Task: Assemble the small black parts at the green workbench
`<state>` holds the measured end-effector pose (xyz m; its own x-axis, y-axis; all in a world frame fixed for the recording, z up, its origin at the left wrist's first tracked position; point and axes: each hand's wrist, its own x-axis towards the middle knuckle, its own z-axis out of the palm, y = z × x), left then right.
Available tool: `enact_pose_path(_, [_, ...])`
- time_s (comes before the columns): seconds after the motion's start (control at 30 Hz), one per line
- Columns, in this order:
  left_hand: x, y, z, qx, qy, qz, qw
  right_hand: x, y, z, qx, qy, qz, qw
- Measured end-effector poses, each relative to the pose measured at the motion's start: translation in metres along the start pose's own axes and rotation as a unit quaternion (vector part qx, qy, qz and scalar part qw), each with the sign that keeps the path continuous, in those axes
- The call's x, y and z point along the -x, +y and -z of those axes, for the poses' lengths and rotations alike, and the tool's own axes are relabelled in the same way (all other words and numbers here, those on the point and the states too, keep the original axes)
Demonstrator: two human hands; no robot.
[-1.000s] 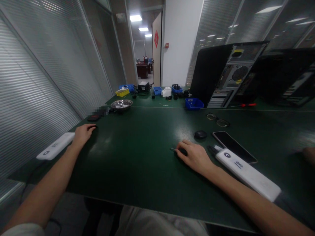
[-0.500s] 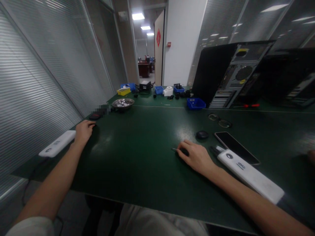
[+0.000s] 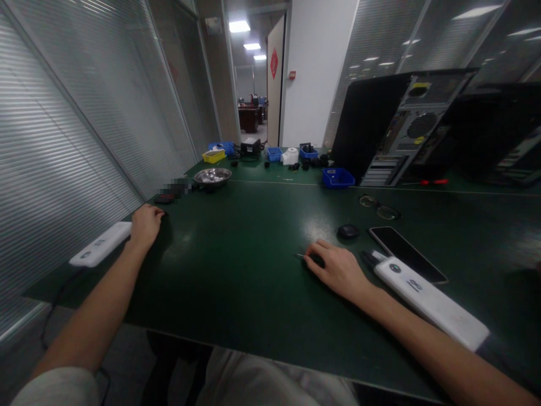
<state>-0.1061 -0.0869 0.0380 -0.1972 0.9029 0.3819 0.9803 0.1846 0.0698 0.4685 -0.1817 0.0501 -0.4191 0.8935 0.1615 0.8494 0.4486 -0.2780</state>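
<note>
My left hand (image 3: pixel 146 225) rests at the table's left side, its fingers pinched together on something small and dark that I cannot make out. Just behind it lies a long white device (image 3: pixel 101 243) with a cable. Near the middle of the table, my right hand (image 3: pixel 333 264) is closed, palm side down. A thin, pale metal tip (image 3: pixel 300 256) pokes out from between thumb and fingers; the rest of that slim piece is hidden. Close to this hand are a black mouse-like object (image 3: pixel 348 231) and a second white device (image 3: pixel 431 299).
Right of my hand lie a dark-screened phone (image 3: pixel 408 254) and glasses (image 3: pixel 379 207). Farther back stand a metal bowl (image 3: pixel 212 177) with small pieces, a blue bin (image 3: pixel 338 178), a yellow tray (image 3: pixel 213 156) and a large computer case (image 3: pixel 372 124). The green tabletop (image 3: pixel 236 265) has a near edge by my lap.
My left hand has turned slightly, with its fingers drawn closer together at the tips. The right hand keeps its place and grip. The whole view has shifted a little.
</note>
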Motion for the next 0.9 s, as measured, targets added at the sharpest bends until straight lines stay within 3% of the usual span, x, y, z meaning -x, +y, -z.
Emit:
enact_pose_path(0.2, [0.007, 0.017, 0.010, -0.094, -0.024, 0.033, 0.995, 0.000, -0.001, 0.000, 0.000, 0.001, -0.003, 1.000])
enact_pose_path(0.37, [0.009, 0.042, 0.022, -0.108, -0.013, -0.014, 0.994, 0.000, -0.002, -0.001, -0.001, 0.004, -0.004, 1.000])
enact_pose_path(0.47, [0.018, 0.089, 0.037, -0.035, -0.007, -0.096, 0.995, 0.000, -0.002, -0.002, 0.003, 0.011, -0.001, 1.000])
enact_pose_path(0.57, [0.047, 0.164, 0.055, 0.102, -0.043, -0.202, 0.973, 0.000, -0.001, -0.004, 0.001, 0.015, -0.002, 1.000])
enact_pose_path(0.67, [0.089, 0.241, 0.065, 0.225, -0.087, -0.333, 0.912, 0.001, 0.000, -0.004, -0.002, 0.015, -0.003, 1.000])
enact_pose_path(0.73, [0.115, 0.279, 0.063, 0.261, -0.112, -0.410, 0.867, 0.001, 0.001, -0.004, -0.007, 0.016, -0.002, 1.000])
enact_pose_path(0.8, [0.132, 0.299, 0.057, 0.291, -0.129, -0.444, 0.838, 0.001, 0.000, -0.004, -0.022, 0.024, 0.000, 0.999])
enact_pose_path(0.9, [0.140, 0.304, 0.047, 0.346, -0.136, -0.429, 0.823, 0.002, -0.001, -0.004, -0.054, 0.038, 0.008, 0.998])
